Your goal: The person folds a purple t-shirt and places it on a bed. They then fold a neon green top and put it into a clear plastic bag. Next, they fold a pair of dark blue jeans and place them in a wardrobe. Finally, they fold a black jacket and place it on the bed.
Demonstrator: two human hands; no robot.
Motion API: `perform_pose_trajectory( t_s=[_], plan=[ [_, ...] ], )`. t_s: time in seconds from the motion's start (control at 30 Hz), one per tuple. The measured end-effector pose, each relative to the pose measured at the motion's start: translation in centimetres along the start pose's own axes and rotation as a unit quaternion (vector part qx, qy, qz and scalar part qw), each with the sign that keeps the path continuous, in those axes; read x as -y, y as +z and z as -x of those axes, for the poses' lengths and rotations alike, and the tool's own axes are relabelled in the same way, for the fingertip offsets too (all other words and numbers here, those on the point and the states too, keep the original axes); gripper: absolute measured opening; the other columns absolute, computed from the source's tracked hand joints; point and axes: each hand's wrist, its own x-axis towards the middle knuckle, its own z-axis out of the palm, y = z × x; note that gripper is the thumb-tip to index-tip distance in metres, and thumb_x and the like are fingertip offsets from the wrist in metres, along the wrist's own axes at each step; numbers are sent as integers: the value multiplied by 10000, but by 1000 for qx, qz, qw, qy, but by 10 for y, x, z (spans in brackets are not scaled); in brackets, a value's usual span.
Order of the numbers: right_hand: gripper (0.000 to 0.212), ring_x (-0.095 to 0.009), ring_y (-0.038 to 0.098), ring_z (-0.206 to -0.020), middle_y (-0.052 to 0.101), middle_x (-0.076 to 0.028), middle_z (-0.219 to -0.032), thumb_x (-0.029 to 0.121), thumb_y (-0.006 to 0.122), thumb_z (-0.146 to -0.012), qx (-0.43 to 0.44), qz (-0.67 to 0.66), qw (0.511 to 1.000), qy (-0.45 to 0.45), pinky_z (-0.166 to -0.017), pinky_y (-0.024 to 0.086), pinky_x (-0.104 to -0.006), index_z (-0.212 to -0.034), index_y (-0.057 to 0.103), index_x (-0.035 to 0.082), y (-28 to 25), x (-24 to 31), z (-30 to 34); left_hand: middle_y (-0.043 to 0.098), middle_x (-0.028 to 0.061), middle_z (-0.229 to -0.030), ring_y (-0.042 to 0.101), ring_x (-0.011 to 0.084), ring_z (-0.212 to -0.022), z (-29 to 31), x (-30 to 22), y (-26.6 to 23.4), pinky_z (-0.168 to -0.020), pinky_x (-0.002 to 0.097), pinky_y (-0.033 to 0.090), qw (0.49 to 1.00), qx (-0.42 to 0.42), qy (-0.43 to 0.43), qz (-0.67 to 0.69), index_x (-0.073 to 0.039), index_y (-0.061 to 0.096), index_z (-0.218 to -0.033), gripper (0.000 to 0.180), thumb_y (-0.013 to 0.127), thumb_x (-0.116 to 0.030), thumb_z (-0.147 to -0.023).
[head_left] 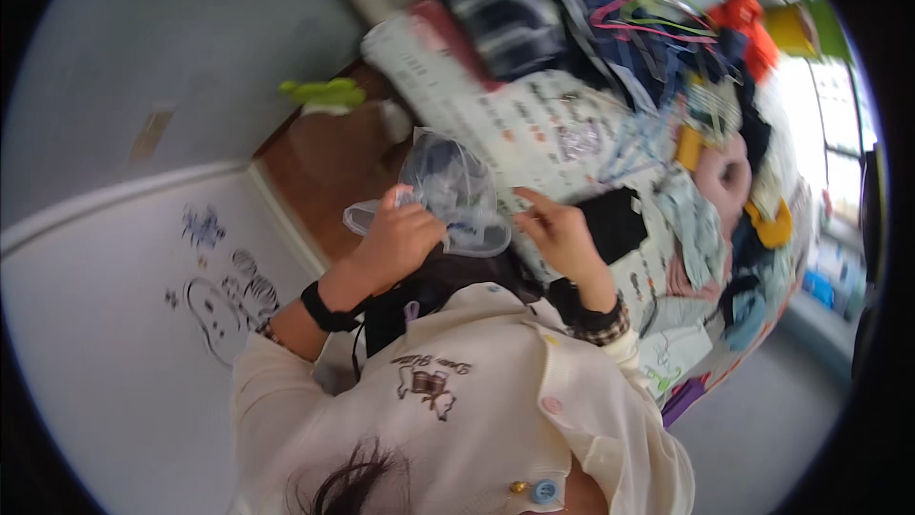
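A see-through plastic bag [456, 181] hangs in front of me with its mouth and handle loops toward my body. My left hand [405, 234], with a black band on the wrist, is closed on the bag's left edge by a handle loop. Just right of the bag is my right hand [560, 237], its index finger and thumb apart and nothing visible between them. A folded black cloth [613, 226] lies on the bed, right beside my right hand. What the bag contains, if anything, is too blurred to tell.
The bed's white patterned sheet [457, 86] bears a folded plaid cloth [500, 15], several coloured hangers [653, 20], a pink ring-shaped cushion [724, 177] and heaped clothes. A brown plush-like thing [338, 143] and a bright green thing [324, 92] sit between bed and wall.
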Motion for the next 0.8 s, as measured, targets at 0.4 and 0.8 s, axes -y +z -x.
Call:
perform_pose_trajectory(
  t_s=[0.4, 0.8],
  plan=[
    [282, -351, 609, -727, 624, -174, -763, 154, 624, -804, 87, 206, 970, 97, -643, 483, -410, -1062, 592, 46, 48, -58, -49, 610, 66, -735, 567, 319, -646, 103, 241, 8, -611, 410, 416, 888, -104, -412, -175, -114, 557, -722, 61, 570, -121, -781],
    [244, -351, 603, -754, 621, -166, -788, 167, 610, -810, 54, 222, 955, 188, -666, 478, -426, -1023, 584, 50, 65, -112, -37, 187, 135, -1490, 293, 341, -1314, 123, 426, 121, -1056, 499, 324, 679, 94, -728, 16, -99, 258, -1422, 663, 555, -333, -878]
  ],
)
